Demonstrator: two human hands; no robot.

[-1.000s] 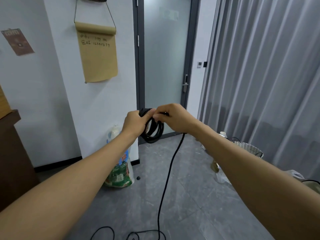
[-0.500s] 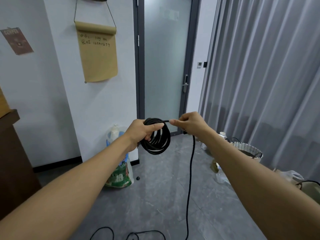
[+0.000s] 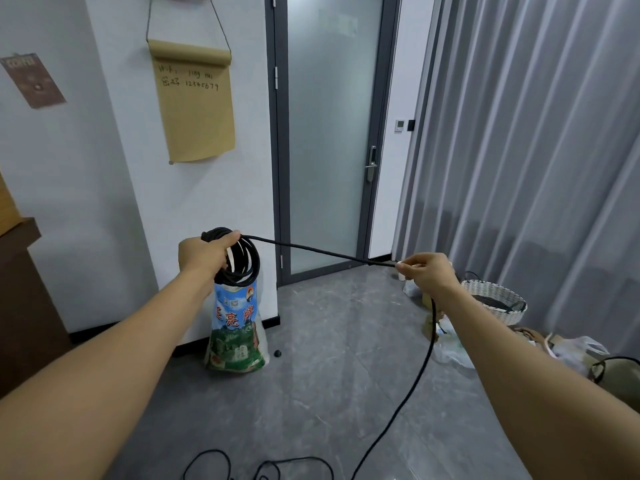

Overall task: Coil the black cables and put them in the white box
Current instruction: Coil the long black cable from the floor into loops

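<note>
My left hand (image 3: 204, 254) grips a bundle of black cable coils (image 3: 242, 265) at chest height, in front of the white wall. From the coil one straight stretch of black cable (image 3: 322, 251) runs rightward to my right hand (image 3: 427, 273), which pinches it between thumb and fingers. Past the right hand the cable drops under my forearm to the grey floor, where loose loops (image 3: 263, 467) lie at the bottom edge. The white box is not in view.
A printed sack (image 3: 237, 332) leans against the wall below the coil. A frosted glass door (image 3: 329, 133) stands ahead, grey curtains to the right. A white woven basket (image 3: 495, 299) and plastic bags (image 3: 575, 351) sit on the floor at right. A brown cabinet (image 3: 20, 289) is at left.
My hands have moved apart: the right hand slid rightward along the cable, drawing out a straight length, while the left hand with the coil shifted left.
</note>
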